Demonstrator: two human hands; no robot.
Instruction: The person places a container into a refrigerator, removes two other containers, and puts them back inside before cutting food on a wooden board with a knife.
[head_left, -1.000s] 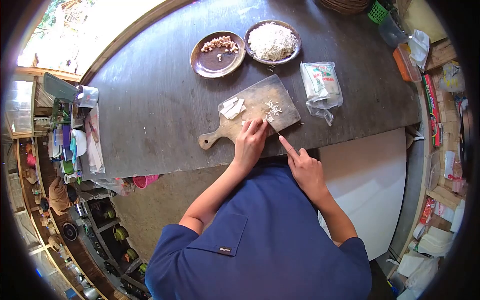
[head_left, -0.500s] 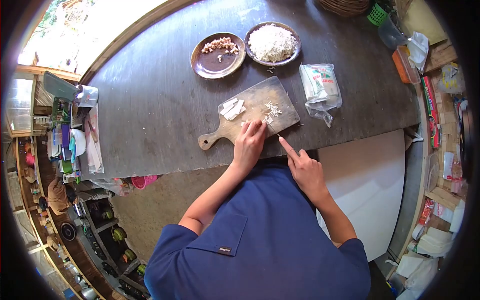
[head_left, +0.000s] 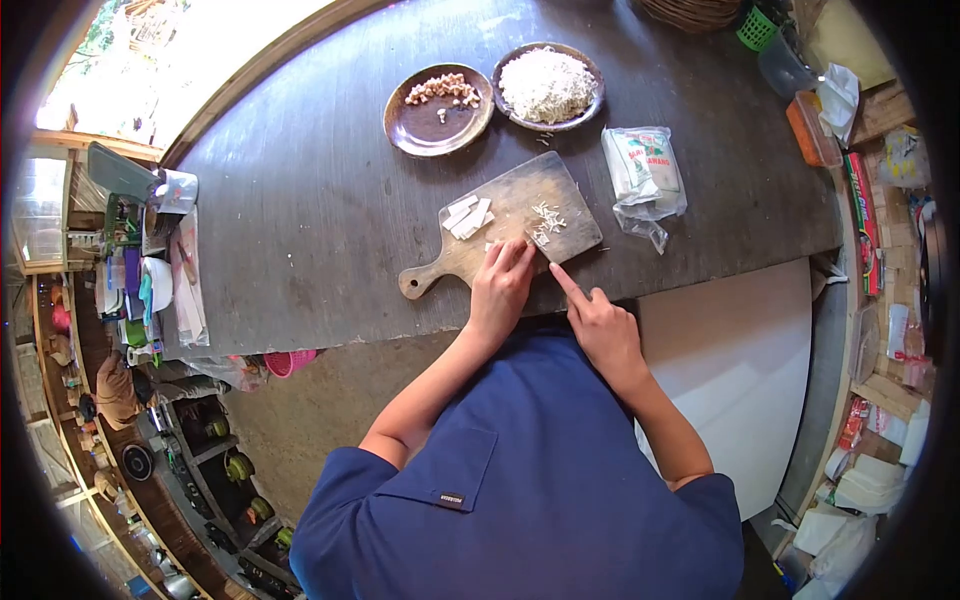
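Note:
On a wooden cutting board (head_left: 512, 200) with a handle, my left hand (head_left: 503, 287) presses a white strip down with bent fingertips, which hide most of it. My right hand (head_left: 608, 335) grips a knife, its index finger stretched forward along the back. Only a bit of the knife blade (head_left: 543, 253) shows, close beside my left fingertips; the handle is hidden in my palm. Small cut white sticks (head_left: 548, 218) lie loose on the board's right part. Several flat white slabs (head_left: 466, 217) rest on its left part.
Behind the board stand a brown plate (head_left: 420, 130) with small pinkish-brown pieces and another plate (head_left: 500, 108) heaped with white shreds. A plastic-wrapped white packet (head_left: 643, 172) lies to the right. The dark table's front edge (head_left: 400, 338) runs just before my body.
The knife and my right hand have shifted slightly left and up, toward my left fingertips. My left hand stays nearly in place on the board.

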